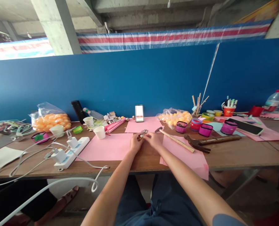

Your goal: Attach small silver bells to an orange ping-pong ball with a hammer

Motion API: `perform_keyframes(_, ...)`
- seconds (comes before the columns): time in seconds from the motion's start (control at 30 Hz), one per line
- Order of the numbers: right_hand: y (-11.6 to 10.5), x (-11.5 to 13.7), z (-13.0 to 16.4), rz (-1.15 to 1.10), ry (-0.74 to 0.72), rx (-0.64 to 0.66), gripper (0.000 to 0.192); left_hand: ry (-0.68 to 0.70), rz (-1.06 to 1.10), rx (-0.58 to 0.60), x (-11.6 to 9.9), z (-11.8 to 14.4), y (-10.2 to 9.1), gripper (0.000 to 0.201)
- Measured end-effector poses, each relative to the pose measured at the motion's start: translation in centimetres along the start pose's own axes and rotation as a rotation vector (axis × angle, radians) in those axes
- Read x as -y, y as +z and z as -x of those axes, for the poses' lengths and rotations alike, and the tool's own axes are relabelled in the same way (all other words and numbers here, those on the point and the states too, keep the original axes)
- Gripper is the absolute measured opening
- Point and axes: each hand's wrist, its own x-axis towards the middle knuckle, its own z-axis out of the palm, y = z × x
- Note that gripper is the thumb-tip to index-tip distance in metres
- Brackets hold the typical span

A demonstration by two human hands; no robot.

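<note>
My left hand (136, 142) is closed round a small shiny metal piece (141, 136) with a rounded silvery end; its exact kind is too small to tell. From the other side, the fingertips of my right hand (154, 140) are pinched close against it, and what they hold is hidden. Just beyond my fingers lies a little heap of silvery metal bits (144, 131) at the edge of a pink sheet (132, 125). To the right, a small hammer with a pale wooden handle (177, 141) rests on pink paper (184, 160), beside a claw hammer (212, 140).
At left stand a white power strip (79, 150) with trailing cables, a paper cup (99, 132) and a bag of orange balls (51, 121). At right are another bag (177, 117), purple bands (205, 130) and a phone (246, 126). A blue partition (130, 81) closes the back.
</note>
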Motion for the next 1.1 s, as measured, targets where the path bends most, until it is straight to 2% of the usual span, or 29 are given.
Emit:
perform_keyframes(0.17, 0.0, -0.1, 0.0, -0.055, -0.018, 0.009, 0.023, -0.050, -0.009, 0.008, -0.4, 0.0, 0.1, 0.044)
perform_keyframes(0.37, 0.0, -0.1, 0.1, -0.079, -0.050, 0.010, 0.020, -0.006, -0.107, -0.023, -1.4, 0.3, -0.2, 0.027)
perform_keyframes(0.47, 0.1, 0.2, 0.2, -0.048, -0.055, -0.011, 0.020, 0.005, -0.071, -0.029, -1.3, 0.3, -0.4, 0.026)
perform_keyframes(0.57, -0.4, 0.8, -0.3, 0.011, -0.037, -0.057, 0.027, -0.025, -0.002, -0.061, -0.6, 0.2, -0.3, 0.029)
perform_keyframes(0.67, -2.4, 1.2, -1.1, 0.117, -0.015, -0.079, 0.032, -0.068, 0.028, -0.097, -0.1, 0.1, -0.1, 0.036)
perform_keyframes(0.77, -5.8, 1.1, -1.7, 0.293, 0.018, -0.040, 0.024, -0.086, 0.027, -0.098, -0.4, 0.1, -0.1, 0.041)
perform_keyframes(0.87, -9.4, 0.4, -1.0, 0.515, 0.053, -0.007, 0.015, -0.079, 0.003, -0.092, -0.8, 0.3, -0.2, 0.038)
perform_keyframes(0.93, -11.1, -0.2, 0.1, 0.651, 0.091, 0.029, 0.013, -0.055, 0.004, -0.075, -0.9, 0.4, -0.2, 0.040)
perform_keyframes(1.0, -11.9, -0.6, 1.2, 0.756, 0.121, 0.061, 0.009, -0.036, 0.020, -0.050, -0.8, 0.3, -0.3, 0.046)
perform_keyframes(1.1, -11.9, -0.8, 2.5, 0.847, 0.133, 0.084, 0.014, -0.041, 0.033, -0.042, -0.5, 0.3, -0.3, 0.049)
